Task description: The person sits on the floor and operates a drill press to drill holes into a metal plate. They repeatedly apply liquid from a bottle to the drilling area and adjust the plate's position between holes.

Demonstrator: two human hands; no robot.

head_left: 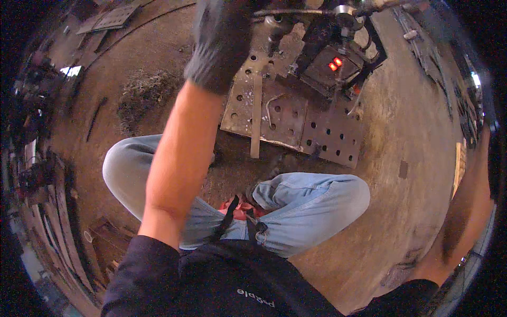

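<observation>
My left hand (221, 45), in a dark grey work glove, reaches to the top edge of the view. Its fingers are hidden and blurred there, so I cannot make out whether they hold anything. Just right of the glove runs a thin rod or hose (296, 11), leading to a metal fitting (344, 15). Below that fitting sits a dark, blocky metal piece (326, 68) with two bright orange-red glowing spots (335, 64). My right arm (465, 216) stretches up along the right rim, and its hand is lost in the dark edge.
A perforated steel plate (331, 138) lies in front of my knees. A flat metal bar (256, 119) and a bent thin rod (269, 109) rest on it. Wire-like scrap (145, 95) is heaped at left. Long metal strips (55, 222) lie along the left side, with more lengths (422, 47) at far right.
</observation>
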